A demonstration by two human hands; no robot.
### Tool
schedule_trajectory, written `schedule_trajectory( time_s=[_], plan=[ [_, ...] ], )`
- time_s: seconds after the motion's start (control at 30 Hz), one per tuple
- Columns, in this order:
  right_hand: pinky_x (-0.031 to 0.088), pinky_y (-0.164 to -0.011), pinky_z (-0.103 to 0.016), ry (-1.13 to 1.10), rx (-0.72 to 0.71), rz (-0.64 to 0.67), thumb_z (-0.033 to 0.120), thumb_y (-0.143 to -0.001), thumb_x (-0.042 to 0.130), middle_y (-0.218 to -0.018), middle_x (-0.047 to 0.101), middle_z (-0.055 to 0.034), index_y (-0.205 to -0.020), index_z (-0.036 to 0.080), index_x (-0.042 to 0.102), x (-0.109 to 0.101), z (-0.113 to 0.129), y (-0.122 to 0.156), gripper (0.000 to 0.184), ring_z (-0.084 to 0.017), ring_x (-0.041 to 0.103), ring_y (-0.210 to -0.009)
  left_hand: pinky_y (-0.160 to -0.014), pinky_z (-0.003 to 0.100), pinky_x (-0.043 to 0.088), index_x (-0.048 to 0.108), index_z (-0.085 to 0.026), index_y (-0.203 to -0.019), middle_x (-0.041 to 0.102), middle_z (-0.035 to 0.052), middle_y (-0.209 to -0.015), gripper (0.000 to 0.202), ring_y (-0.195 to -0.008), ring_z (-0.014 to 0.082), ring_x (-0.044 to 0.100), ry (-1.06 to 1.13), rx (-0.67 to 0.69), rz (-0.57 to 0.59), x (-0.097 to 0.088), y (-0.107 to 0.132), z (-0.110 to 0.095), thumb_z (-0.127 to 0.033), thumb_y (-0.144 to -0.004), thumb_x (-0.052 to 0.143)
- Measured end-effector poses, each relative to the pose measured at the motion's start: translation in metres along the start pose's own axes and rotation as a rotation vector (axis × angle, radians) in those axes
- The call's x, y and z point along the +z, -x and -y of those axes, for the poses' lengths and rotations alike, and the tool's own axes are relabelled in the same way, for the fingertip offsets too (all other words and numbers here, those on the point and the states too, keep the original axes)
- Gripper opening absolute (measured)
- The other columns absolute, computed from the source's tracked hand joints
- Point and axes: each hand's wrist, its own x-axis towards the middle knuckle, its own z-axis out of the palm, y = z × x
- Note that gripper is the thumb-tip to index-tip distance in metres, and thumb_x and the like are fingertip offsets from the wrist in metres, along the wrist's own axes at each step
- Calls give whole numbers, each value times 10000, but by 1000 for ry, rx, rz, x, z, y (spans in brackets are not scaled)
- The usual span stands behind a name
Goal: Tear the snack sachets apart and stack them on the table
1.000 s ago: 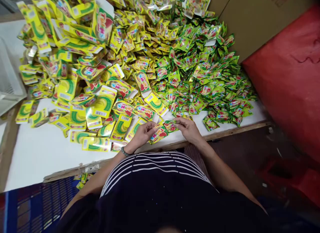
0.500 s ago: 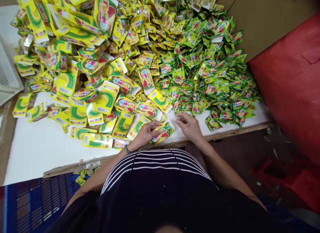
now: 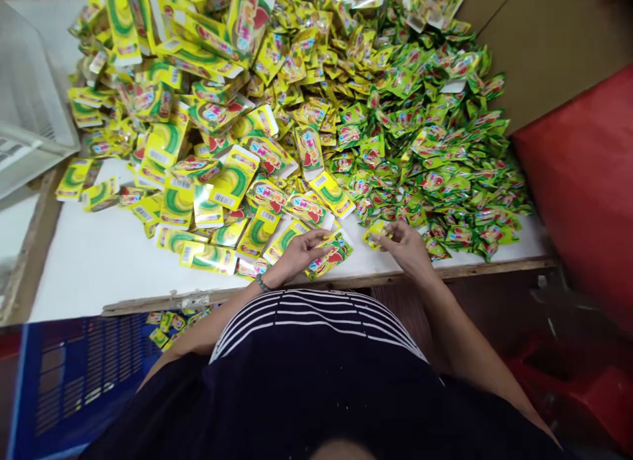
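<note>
My left hand (image 3: 302, 256) is closed on a small printed candy box (image 3: 330, 254), tilted just above the table's front edge. To its right, my right hand (image 3: 406, 248) pinches a small yellow candy packet (image 3: 376, 234). Beyond my right hand spreads a big heap of green candy packets (image 3: 440, 163). Yellow packets (image 3: 306, 58) lie heaped behind the middle. Around and left of my left hand are many yellow candy boxes (image 3: 236, 176), some showing open white flaps. Whether the held box has anything inside is hidden from me.
The white tabletop (image 3: 93, 256) has a wooden front edge (image 3: 163, 302). A white plastic crate (image 3: 44, 137) stands at the left. Below is a blue crate (image 3: 84, 374) with packets in it. A red surface (image 3: 583, 170) and brown cardboard (image 3: 544, 51) border the right side.
My right hand has moved right toward the green heap and now holds a yellow packet. My left hand keeps the box. The whole view has shifted a little.
</note>
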Motion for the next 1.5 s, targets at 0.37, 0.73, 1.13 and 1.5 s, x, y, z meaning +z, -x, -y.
schedule_trajectory(
  time_s=[0.37,0.73,1.13,1.5],
  plan=[
    [474,-552,-266,-236,104,121,528,-557,824,-638,609,14,-776,184,631,48,31,15,450,-128,544,-577,-652,260,475,713,-128,-983,727,56,-825,530,-701,148,624,53,-19,-18,-4,6,-1,-485,-606,823],
    [429,-575,-281,-8,-82,184,572,-697,701,-624,582,10,-702,200,703,53,39,19,371,-131,490,-577,-686,267,488,715,-125,-1002,739,61,-878,533,-752,158,645,62,35,-61,-1,6,2,-459,-602,827],
    [428,-954,-484,169,-330,60,502,-868,570,-956,652,-84,-928,250,761,72,52,37,322,-256,564,-1001,-607,233,448,654,-123,-1001,650,-16,-677,553,-604,98,565,293,57,-187,3,10,1,-446,-593,841],
    [553,-760,-345,-466,10,94,429,-632,814,-821,644,9,-966,234,585,77,37,29,449,-158,629,-751,-645,239,435,535,-194,-1154,588,-15,-741,539,-690,127,565,30,211,-114,0,13,4,-491,-747,725]
  ],
)
